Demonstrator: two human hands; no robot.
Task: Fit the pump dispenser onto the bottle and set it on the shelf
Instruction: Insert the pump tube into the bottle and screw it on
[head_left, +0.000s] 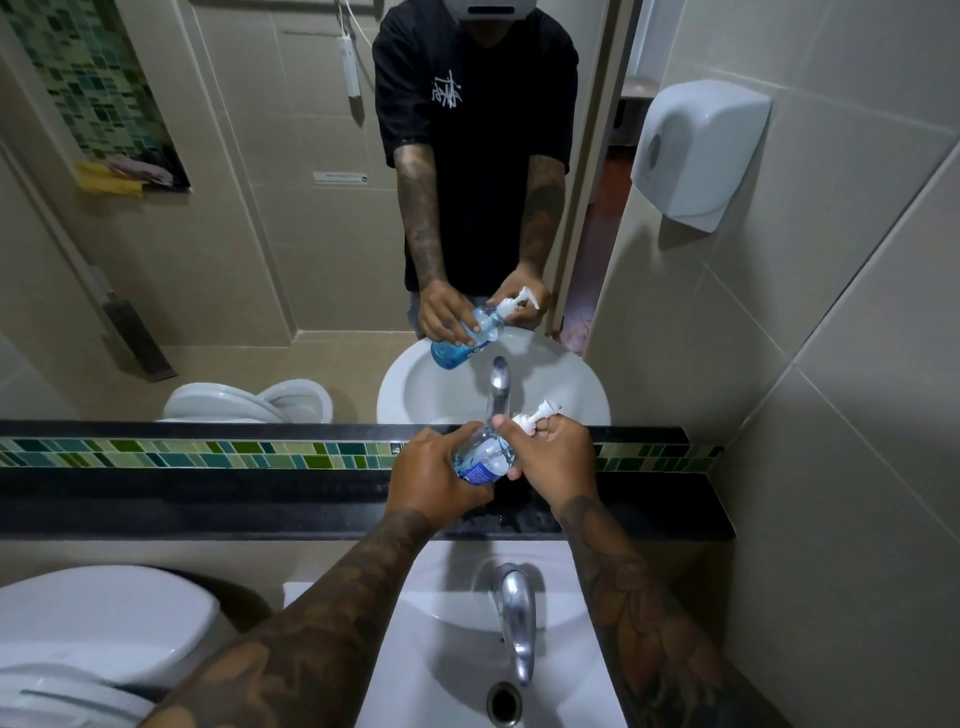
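Note:
A clear bottle (485, 457) with blue liquid and a blue label is tilted to the right above the black shelf (208, 501). My left hand (436, 475) wraps around its body. The white pump dispenser (535, 415) sits at the bottle's neck, and my right hand (556, 452) grips its collar with the nozzle poking out past my fingers. The mirror above repeats both hands and the bottle. How tightly the pump sits on the neck is hidden by my fingers.
A white sink (452, 623) with a chrome tap (517, 618) lies below my arms. A toilet (98, 623) stands at the lower left. A white wall dispenser (696, 150) hangs at the upper right. A green mosaic strip (182, 452) runs behind the shelf.

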